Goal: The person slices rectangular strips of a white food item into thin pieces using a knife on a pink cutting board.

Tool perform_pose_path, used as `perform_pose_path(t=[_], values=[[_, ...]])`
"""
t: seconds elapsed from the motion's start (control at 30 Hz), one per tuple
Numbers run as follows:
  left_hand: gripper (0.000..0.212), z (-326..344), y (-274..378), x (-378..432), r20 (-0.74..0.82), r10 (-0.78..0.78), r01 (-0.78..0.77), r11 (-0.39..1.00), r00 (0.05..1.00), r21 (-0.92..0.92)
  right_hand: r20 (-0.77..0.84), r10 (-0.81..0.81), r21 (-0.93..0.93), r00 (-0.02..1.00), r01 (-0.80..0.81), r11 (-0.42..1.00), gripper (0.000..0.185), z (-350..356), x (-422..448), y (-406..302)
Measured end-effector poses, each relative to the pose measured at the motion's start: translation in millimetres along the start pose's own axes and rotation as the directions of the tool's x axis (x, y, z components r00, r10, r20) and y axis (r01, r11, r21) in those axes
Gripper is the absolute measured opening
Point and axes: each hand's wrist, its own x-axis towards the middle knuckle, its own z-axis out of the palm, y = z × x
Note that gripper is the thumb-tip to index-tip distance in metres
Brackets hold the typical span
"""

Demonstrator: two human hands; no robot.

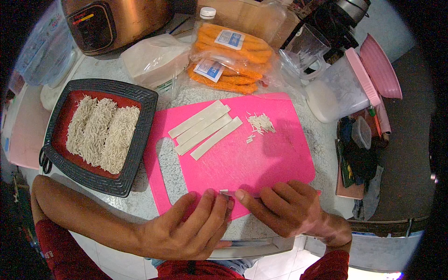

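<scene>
At the near edge of a pink cutting board (224,171), my left hand (190,227) has its fingertips bent down over a small white strip (224,191), mostly hidden beneath them. My right hand (292,208) grips a knife (230,193); only part of its thin blade shows, right by the left fingertips. Several flat, pale strips (206,124), perhaps dough, lie slantwise on the board's upper left. To their right is a small loose heap of thin cut slivers (260,123).
On the left, a black tray with a red inside (140,154) holds three rows of slivers. Behind the board lie bags of orange breaded sticks (234,52) and a white wrapped package (154,59). A pink-lidded container (341,85), a clear jug (311,49) and a copper-coloured cooker (122,21) stand around.
</scene>
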Motion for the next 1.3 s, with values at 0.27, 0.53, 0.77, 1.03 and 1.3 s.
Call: perform_pose_path(t=[0.27,0.53,0.77,1.03,1.3], values=[[0.067,0,1,1,-0.012,0.0,0.001,1.0,1.0,0.014,0.063,-0.004,-0.016,0.998,0.005,1.0,0.068,-8,4,-1],[0.067,-1,1,-1,-0.002,-0.007,0.007,1.0,1.0,0.019,0.082,0.004,-0.012,0.997,-0.003,1.0,0.066,-13,2,0],[0.064,0,-1,-1,-0.003,0.008,-0.008,1.0,1.0,0.003,0.084,0.01,-0.018,0.996,-0.009,1.0,0.064,-15,-1,2],[0.06,3,0,-3,-0.03,0.021,-0.021,1.0,0.999,-0.02,0.079,-0.001,0.011,0.997,0.001,1.0,0.063,-12,0,1],[0.061,3,1,-1,-0.03,0.002,-0.003,0.999,1.0,-0.034,0.066,0.169,0.023,0.983,-0.17,0.985,0.063,-1,-1,2]])
